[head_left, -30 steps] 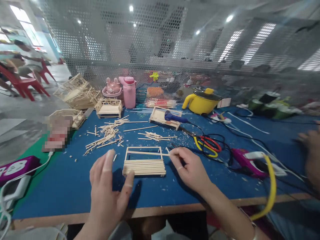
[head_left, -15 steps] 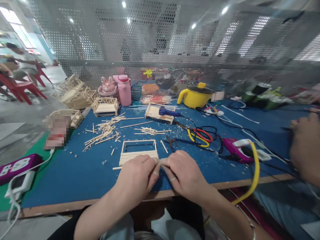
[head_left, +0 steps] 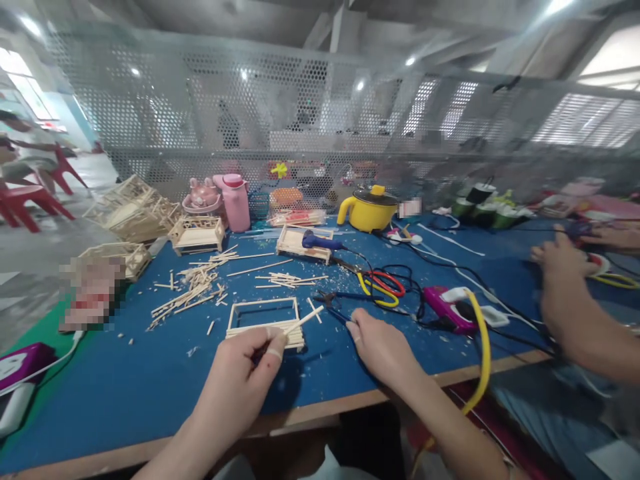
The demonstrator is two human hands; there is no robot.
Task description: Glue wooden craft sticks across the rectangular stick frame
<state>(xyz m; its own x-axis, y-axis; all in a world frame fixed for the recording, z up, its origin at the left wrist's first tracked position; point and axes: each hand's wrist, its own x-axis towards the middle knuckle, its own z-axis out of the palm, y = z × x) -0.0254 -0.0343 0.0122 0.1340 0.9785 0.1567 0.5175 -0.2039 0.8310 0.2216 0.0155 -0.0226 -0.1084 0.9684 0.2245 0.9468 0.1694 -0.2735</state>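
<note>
My left hand (head_left: pixel 250 367) pinches a pale wooden stick (head_left: pixel 307 320), which points up to the right over a small rectangular stick frame (head_left: pixel 265 303). The near part of that frame is filled with sticks laid side by side. My right hand (head_left: pixel 377 343) has its fingers closed at the handles of the dark blue pliers (head_left: pixel 341 315), whose jaws lie open at the frame's right. Beyond the frame are a loose bundle of sticks (head_left: pixel 290 280) and, to the left, a larger scattered pile (head_left: pixel 200 283).
A blue glue gun (head_left: pixel 320 241) rests on a small wooden bed-like piece (head_left: pixel 290 243). Scissors (head_left: pixel 383 283), a yellow pot (head_left: pixel 373 212), a pink flask (head_left: pixel 235 203) and a magenta power strip (head_left: pixel 445 310) stand around. Another person's hand (head_left: pixel 565 267) is at right.
My hands have parted. The right moved to the pliers' handles, while the left now holds a stick up over the frame. The camera view has tilted up and shifted right.
</note>
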